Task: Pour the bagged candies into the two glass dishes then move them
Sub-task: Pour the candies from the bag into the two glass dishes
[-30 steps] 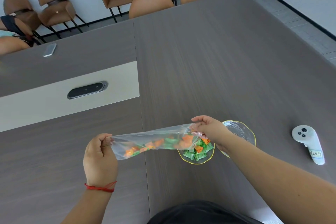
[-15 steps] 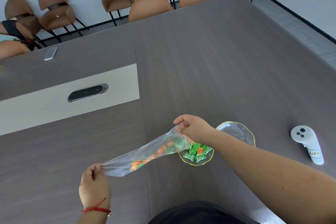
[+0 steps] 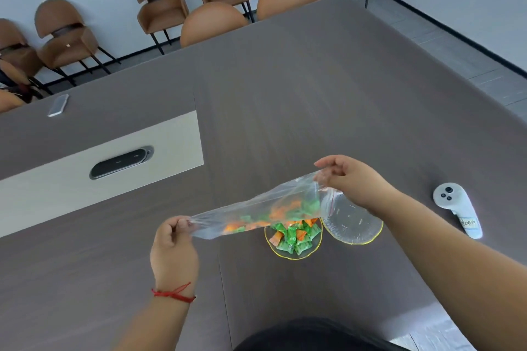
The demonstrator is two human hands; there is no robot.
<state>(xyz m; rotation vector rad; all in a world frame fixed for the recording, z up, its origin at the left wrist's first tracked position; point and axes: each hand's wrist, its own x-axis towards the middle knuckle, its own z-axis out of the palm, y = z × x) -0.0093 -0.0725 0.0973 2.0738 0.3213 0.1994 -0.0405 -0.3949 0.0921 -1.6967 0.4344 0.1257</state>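
Observation:
A clear plastic bag [image 3: 256,212] with green and orange candies stretches in the air between my hands. My left hand [image 3: 174,248] pinches its closed bottom corner. My right hand [image 3: 353,179] grips its open mouth, held higher, above the right glass dish [image 3: 352,234]. That gold-rimmed dish has no candies in it. Touching it on the left, a smaller glass dish [image 3: 285,253] holds a heap of green and orange candies [image 3: 295,236]. The bag's middle hangs over the far edge of this dish.
A white handheld controller [image 3: 456,208] lies on the table to the right of the dishes. A phone [image 3: 58,105] lies far left, and a dark socket panel [image 3: 121,162] is set in the beige strip. Brown chairs [image 3: 162,6] line the far table edge.
My right hand has carried the bag's mouth rightward, from over the filled dish to over the right dish. My left hand came up and rightward with the bag's bottom corner.

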